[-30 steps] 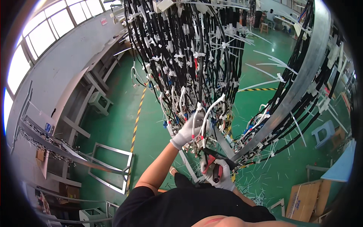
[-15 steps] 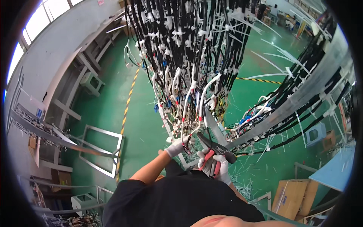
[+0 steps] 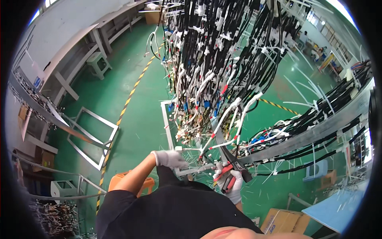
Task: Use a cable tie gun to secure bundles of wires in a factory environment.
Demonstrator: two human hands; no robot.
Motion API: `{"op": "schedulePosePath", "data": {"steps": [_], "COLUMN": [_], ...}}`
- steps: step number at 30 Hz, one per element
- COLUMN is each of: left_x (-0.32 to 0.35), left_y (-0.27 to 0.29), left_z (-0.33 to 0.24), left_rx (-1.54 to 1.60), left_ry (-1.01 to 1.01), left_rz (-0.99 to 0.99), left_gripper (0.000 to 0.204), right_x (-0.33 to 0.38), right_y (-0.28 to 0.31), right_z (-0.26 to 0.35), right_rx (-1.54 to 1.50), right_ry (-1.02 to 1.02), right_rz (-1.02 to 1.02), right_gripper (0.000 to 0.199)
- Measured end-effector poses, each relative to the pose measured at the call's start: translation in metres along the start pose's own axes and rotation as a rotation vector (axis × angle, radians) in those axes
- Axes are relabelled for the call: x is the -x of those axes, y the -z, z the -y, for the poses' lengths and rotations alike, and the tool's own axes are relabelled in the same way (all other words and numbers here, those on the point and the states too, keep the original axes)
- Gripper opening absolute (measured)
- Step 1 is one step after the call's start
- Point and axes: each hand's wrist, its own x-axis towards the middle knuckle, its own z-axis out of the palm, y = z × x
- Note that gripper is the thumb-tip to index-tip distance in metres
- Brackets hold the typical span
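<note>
Head view, looking down over a black shirt at a person's two gloved hands below a thick hanging mass of black cables (image 3: 207,47), which fills twelve o'clock and seems hung so that its lower ends come within reach. At seven o'clock from the centre, the left hand (image 3: 170,158) is held just below a small white connector (image 3: 178,148); its fingers are blurred, so I cannot tell whether that grip is apart or together, or touching anything. At five o'clock, the right hand (image 3: 236,184) has its grip clamped on a red-and-black hand tool (image 3: 227,169), fingers wrapped around the handles, presumably so that the dark body is left free on the side toward the cables. White cable branches (image 3: 248,104) with red bands arc from the mass down to just above the hands. At three o'clock, a flat metal rail (image 3: 310,137) has more black cables running alongside, perhaps for support. An orange stool (image 3: 148,183) stands at seven o'clock, partly behind the left forearm. At ten o'clock, a pale stool (image 3: 95,61) is beside a long bench (image 3: 71,51) by the wall, perhaps put there for sitting at it
</note>
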Motion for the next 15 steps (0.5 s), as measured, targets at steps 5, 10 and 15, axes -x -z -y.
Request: {"op": "schedulePosePath", "data": {"steps": [5,10,15], "left_x": [0.024,-0.013,-0.026], "left_y": [0.110,0.198,0.252], "left_z": [-0.104,-0.176,-0.214], "left_rx": [0.122,0.050,0.241], "left_ry": [-0.604,-0.880,-0.659], "left_rz": [-1.316,-1.647,-1.476], "left_gripper": [0.024,0.041,0.024], "right_x": [0.010,0.022,0.030], "right_y": [-0.013,-0.014,-0.005], "right_z": [0.003,-0.002,-0.014], "right_rx": [0.012,-0.034,-0.045], "right_ry": [0.048,0.076,0.106], "right_rz": [-0.018,-0.103,-0.055], "right_gripper": [0.045,0.046,0.046]}}
